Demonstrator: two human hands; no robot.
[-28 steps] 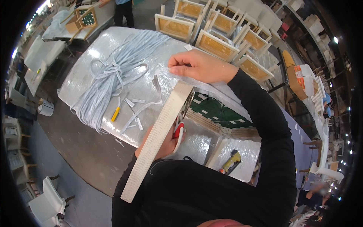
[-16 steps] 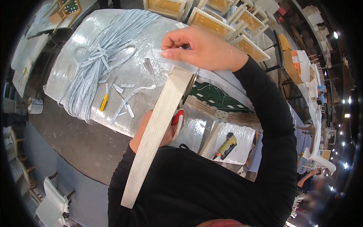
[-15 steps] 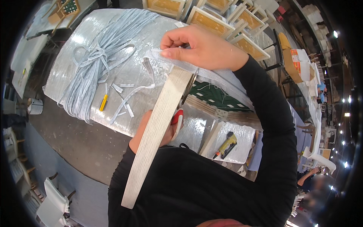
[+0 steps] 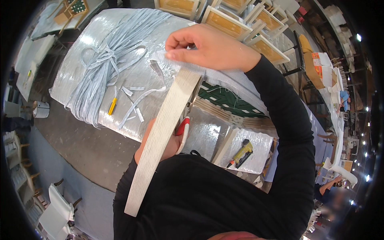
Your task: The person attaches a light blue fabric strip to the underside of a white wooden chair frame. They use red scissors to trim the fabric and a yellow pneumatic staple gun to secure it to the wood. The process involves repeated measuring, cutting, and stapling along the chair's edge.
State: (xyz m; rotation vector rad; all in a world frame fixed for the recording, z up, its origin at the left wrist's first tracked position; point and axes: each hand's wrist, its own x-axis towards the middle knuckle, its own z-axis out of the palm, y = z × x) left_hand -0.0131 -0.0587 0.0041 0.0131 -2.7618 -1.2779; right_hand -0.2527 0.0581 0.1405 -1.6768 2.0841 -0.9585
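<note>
A pale wooden frame edge (image 4: 162, 136) stands on end against my chest, running up toward the table. My right hand (image 4: 208, 48) pinches a thin strip of light mesh fabric (image 4: 176, 60) at the top of that frame. My left hand (image 4: 168, 146) is mostly hidden behind the wood and grips red-handled scissors (image 4: 183, 130), whose blades are out of sight behind the frame.
A silvery covered table (image 4: 80, 68) carries a bundle of light blue-grey strips (image 4: 106, 68), cut scraps and a yellow utility knife (image 4: 113, 106). A yellow staple gun (image 4: 242, 152) lies at the lower right. Stacked wooden frames (image 4: 228, 24) stand behind. Another person sits at the far right.
The view has moved closer over the work. My right hand has shifted slightly along the top of the frame, still pinching the fabric strip. The left hand keeps the scissors.
</note>
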